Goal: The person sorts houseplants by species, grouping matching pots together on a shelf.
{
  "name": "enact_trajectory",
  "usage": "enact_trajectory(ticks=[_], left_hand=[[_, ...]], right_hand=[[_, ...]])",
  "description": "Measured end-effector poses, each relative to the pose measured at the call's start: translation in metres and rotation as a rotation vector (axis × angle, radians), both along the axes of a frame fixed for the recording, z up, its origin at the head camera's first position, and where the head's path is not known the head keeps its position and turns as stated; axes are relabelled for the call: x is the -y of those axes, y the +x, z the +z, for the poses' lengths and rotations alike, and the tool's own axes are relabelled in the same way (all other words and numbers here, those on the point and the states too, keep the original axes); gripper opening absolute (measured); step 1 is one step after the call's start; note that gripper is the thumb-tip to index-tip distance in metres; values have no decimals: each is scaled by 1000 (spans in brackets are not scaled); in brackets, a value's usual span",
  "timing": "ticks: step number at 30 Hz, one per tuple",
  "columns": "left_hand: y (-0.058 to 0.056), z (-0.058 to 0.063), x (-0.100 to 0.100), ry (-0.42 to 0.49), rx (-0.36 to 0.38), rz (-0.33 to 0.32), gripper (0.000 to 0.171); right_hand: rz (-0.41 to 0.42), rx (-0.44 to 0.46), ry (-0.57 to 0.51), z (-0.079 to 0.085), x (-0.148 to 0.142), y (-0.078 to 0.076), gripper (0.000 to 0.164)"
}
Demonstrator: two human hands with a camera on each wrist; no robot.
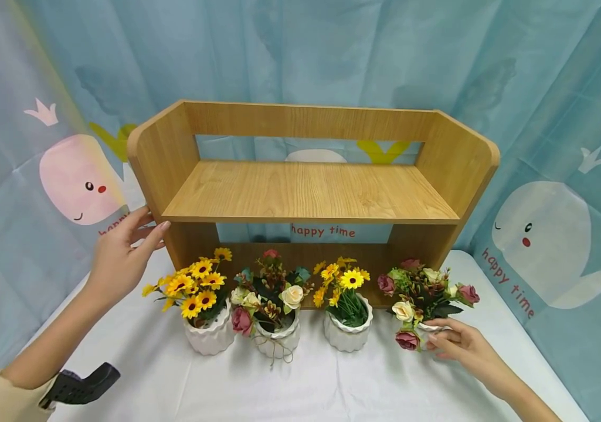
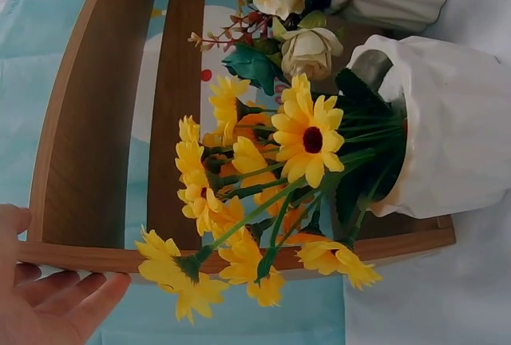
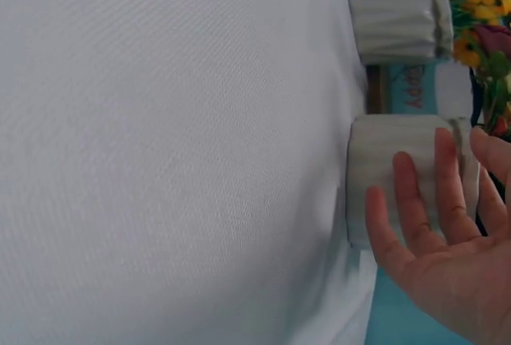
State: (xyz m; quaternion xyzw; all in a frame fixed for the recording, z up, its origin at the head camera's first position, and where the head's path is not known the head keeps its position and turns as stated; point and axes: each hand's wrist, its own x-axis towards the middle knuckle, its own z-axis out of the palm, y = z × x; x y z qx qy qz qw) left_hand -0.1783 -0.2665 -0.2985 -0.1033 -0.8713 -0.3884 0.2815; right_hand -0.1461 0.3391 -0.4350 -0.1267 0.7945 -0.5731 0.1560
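Observation:
The left hand (image 1: 123,249) rests at the left side panel of a wooden two-tier shelf (image 1: 311,190). Its thumb lies at the panel's front edge, with the fingers along the outer face. Beside the rightmost white pot (image 3: 387,173) is the right hand (image 1: 458,346), its fingers spread and slightly bent near the rim. Pink and cream roses (image 1: 421,293) fill that pot. Leftwards stand a pot of yellow sunflowers (image 1: 350,334), a pot of mixed roses with a string bow (image 1: 279,340), and another sunflower pot (image 1: 209,337), nearest the left hand.
All the pots stand in a row before the shelf's lower tier on a white cloth (image 1: 311,387). Blue curtains (image 1: 326,53) with printed whales surround the table at the back and sides. A black strap piece (image 1: 84,387) sits on the left wrist.

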Motion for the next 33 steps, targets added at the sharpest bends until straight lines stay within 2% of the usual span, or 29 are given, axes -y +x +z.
enact_trajectory(ticks=[3,7,13,15,18,23,25,29,33], left_hand=[[-2,2,0,-32,3,24,46],[-5,4,0,-30,12,24,44],[-8,6,1,-7,50,16,48],[-9,7,1,-4,56,16,49],[-9,7,1,-3,61,17,49],[-10,7,1,-1,64,18,49],[-9,7,1,2,65,16,49],[-9,7,1,-2,66,20,49],[-10,7,2,-4,64,20,48]], right_hand=[[-18,-24,-34,-3,2,-1,33],[-28,-90,-111,-9,5,-1,24],[-65,-121,-155,-16,7,-1,30],[-85,-131,-159,-18,8,-1,26],[-165,-171,-100,-20,13,0,19],[-423,-318,143,-22,29,6,26],[-496,-357,203,-23,33,7,26],[-528,-358,212,-21,35,8,26],[-521,-297,156,-20,36,9,26]])
